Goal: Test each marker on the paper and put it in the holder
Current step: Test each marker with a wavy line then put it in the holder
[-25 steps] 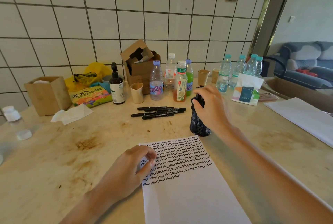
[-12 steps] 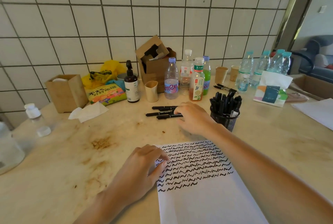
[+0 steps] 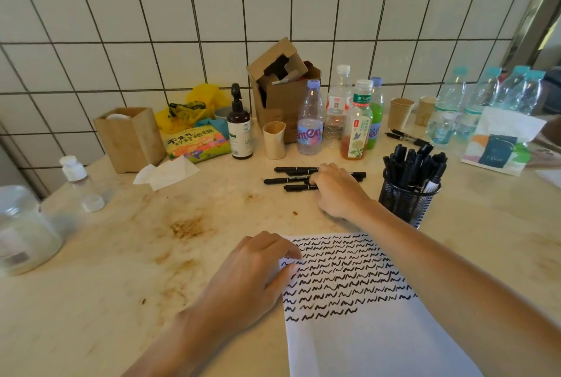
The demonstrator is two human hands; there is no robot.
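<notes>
On the tabletop (image 3: 121, 255), my right hand (image 3: 337, 191) curls its grip over loose markers (image 3: 288, 179); left hand (image 3: 252, 279) presses flat, fingers relaxed, on the paper (image 3: 364, 331).

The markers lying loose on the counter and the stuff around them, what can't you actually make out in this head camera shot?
- Loose markers: the right hand covers their right ends, so the exact count and whether it grips one stay hidden.
- Mesh holder: markers packed too tightly to count.
- Paper: its lower part is cut off by the bottom edge; the left hand hides its left edge.
- Cardboard box: contents dark and unclear.
</notes>
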